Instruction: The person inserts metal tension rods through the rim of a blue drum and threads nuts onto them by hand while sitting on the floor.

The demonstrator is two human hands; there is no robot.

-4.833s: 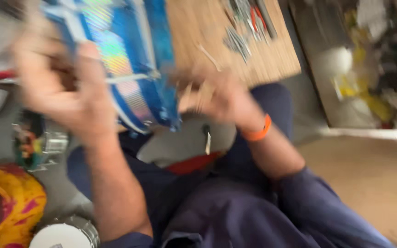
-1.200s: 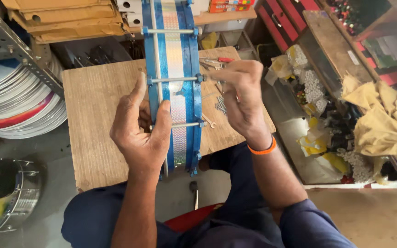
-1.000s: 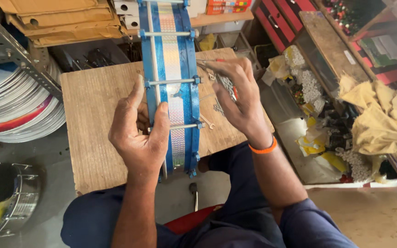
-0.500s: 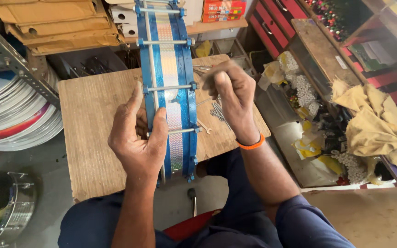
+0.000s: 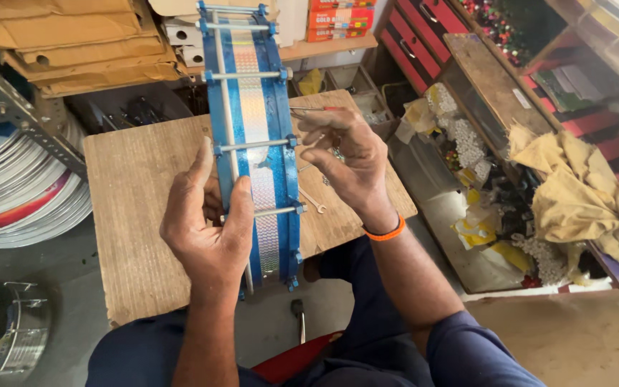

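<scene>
We had the blue drum standing on edge on the desk, left hand wrapped round its rim, right hand pinching a thin tool, so a loose grip could've let it roll off.

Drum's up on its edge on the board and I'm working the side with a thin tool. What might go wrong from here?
1. The blue drum stands on edge on the wooden board, steadied only by the left hand; if that grip loosens it may roll or tip.
2. The right hand pinches a thin tool close to the tension rods; a slip might jab a finger.
3. The small spanner lies loose near the drum and may get knocked off.
</scene>
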